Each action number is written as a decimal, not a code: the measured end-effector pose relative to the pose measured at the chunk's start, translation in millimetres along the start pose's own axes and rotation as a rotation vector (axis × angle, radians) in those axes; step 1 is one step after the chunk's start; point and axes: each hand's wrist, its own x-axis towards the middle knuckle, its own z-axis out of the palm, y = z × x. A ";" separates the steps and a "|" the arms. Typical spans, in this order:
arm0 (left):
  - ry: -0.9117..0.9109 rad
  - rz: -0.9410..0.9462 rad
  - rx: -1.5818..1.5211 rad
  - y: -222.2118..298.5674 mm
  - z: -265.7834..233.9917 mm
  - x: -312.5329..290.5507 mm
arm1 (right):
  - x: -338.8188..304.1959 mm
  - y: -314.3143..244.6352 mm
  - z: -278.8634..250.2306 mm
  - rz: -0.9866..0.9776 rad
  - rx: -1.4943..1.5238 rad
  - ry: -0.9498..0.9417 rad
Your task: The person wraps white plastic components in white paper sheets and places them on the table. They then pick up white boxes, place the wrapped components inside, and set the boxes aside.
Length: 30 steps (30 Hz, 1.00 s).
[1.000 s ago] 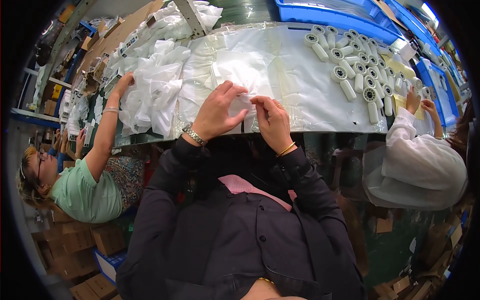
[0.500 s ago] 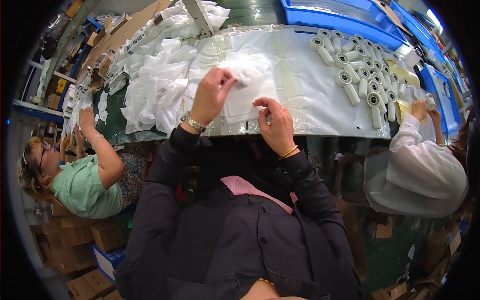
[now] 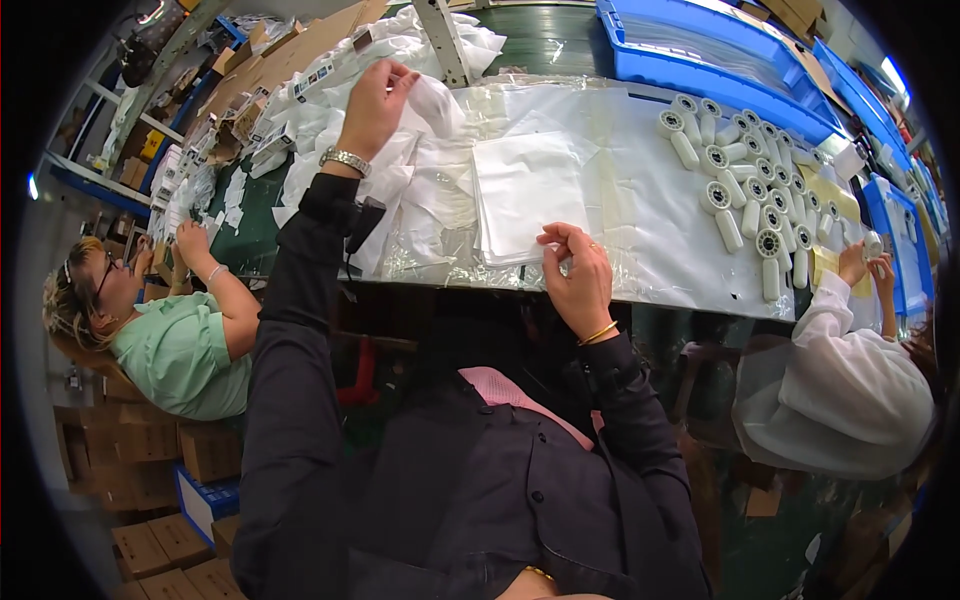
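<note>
My left hand (image 3: 378, 108) is raised over the heap of crumpled white paper-like wraps (image 3: 335, 165) on the left side of the table. A loose white wrapped bundle (image 3: 437, 108) hangs at its fingertips, which look closed on its edge. What lies inside the bundle is hidden. In front of me lies a stack of flat white sheets (image 3: 530, 190), its edges slightly fanned. Beside the stack's near right corner is my right hand (image 3: 580, 272), its fingers loosely bent and apart, with nothing seen in them.
Several white cylinders with black-and-white round ends (image 3: 770, 200) stand and lie on the right. A blue tray (image 3: 720, 65) sits behind them, near a metal post (image 3: 442, 45). One person in green (image 3: 180, 355) works at left, another in white (image 3: 830, 390) at right.
My left hand has moved from above the sheet stack to the far left over the heap, taking the white bundle along. My right hand stays by the stack's near right corner.
</note>
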 end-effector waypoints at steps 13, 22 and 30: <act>0.134 -0.228 0.460 -108.1 -66.7 -100.0 | 0.4 3.1 0.8 -0.014 -0.008 0.000; 0.239 -0.040 0.562 -62.8 -51.5 -127.1 | -3.4 7.4 -3.2 -0.015 -0.078 0.029; -0.019 -0.088 0.787 -55.2 -24.0 -133.2 | 3.7 0.7 -0.5 -0.030 -0.028 0.104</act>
